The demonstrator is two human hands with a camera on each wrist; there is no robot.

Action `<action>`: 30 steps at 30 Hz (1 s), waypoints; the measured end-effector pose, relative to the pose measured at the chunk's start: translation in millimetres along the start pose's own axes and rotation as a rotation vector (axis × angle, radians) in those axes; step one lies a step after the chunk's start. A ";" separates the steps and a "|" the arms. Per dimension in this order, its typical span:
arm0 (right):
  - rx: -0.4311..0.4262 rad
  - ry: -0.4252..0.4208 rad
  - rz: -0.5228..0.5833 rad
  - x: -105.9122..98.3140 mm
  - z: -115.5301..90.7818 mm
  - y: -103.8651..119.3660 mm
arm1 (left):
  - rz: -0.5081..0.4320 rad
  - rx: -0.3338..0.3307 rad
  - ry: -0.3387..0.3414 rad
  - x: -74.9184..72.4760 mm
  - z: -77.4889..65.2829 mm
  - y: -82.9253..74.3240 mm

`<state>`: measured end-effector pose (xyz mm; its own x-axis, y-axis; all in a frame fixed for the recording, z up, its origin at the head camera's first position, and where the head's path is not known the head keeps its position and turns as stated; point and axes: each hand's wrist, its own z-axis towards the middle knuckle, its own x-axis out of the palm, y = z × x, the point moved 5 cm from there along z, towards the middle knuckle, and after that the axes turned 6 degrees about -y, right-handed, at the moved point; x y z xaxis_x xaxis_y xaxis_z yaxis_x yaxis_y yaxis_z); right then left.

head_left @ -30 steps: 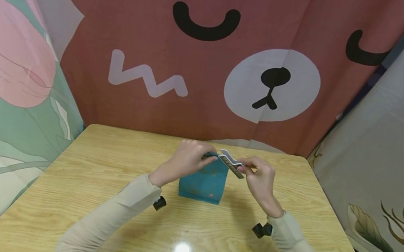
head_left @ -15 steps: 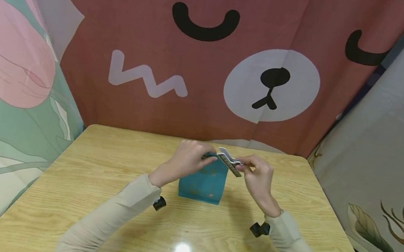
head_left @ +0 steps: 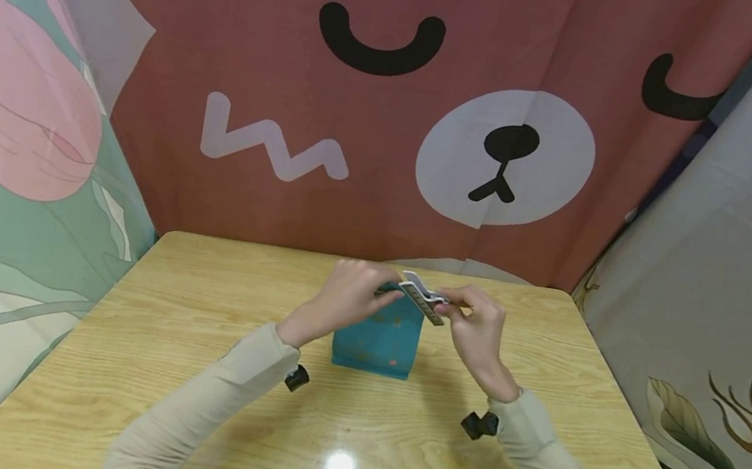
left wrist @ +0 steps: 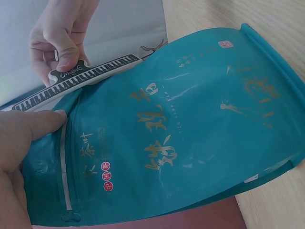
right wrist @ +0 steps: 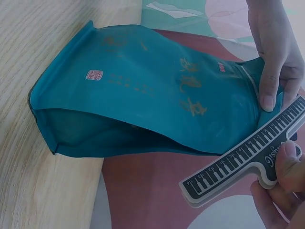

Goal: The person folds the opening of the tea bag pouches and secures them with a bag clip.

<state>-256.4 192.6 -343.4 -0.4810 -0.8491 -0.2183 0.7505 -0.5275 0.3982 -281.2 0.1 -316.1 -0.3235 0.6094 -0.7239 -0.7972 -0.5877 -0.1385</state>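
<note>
A teal tea pouch [head_left: 374, 345] with gold lettering stands upright on the table. My left hand [head_left: 351, 293] grips its folded top edge, with the thumb on the front face near the pale seal strip. In my right hand [head_left: 481, 333] is a clip [right wrist: 240, 162] with a black-and-white piano-key pattern, pinched at its handle between thumb and fingers. From the head view the clip's two long bars stand spread apart. They are right at the pouch's upper right corner, beside my left fingers. In the left wrist view the clip overlaps the pouch's top edge.
The wooden table [head_left: 227, 280] reaches back to a curtain [head_left: 269, 208] printed with a bear face. Patterned cloths hang on the left and right sides. Small black wrist cameras hang below both cuffs.
My right hand has moved slightly left, bringing the clip closer to the pouch's top corner. The left hand and the pouch have stayed in place.
</note>
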 end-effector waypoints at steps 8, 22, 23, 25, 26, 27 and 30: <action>-0.006 0.007 0.012 2.7 0.4 -0.1 | 0.003 0.002 0.003 0.0 1.2 -0.4; -0.028 0.060 -0.036 4.0 2.5 2.4 | 0.007 -0.017 -0.006 -0.4 0.8 0.5; -0.027 0.063 -0.036 4.0 2.7 2.4 | 0.011 -0.022 -0.007 -0.6 0.8 0.7; -0.031 0.063 -0.038 4.1 2.9 2.8 | 0.022 -0.030 -0.003 -1.0 0.8 1.2; -0.030 0.065 -0.037 4.2 3.0 3.1 | 0.025 -0.031 -0.002 -1.1 0.7 1.4; -0.035 0.063 -0.038 4.4 3.2 3.4 | 0.028 -0.033 0.002 -1.1 0.8 1.5; -0.049 0.064 -0.047 5.1 3.4 4.6 | 0.031 -0.030 0.008 -0.1 0.2 2.6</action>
<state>-256.9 186.0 -339.7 -0.4873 -0.8228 -0.2925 0.7500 -0.5659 0.3424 -283.4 -1.3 -316.3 -0.3434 0.5863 -0.7337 -0.7710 -0.6221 -0.1363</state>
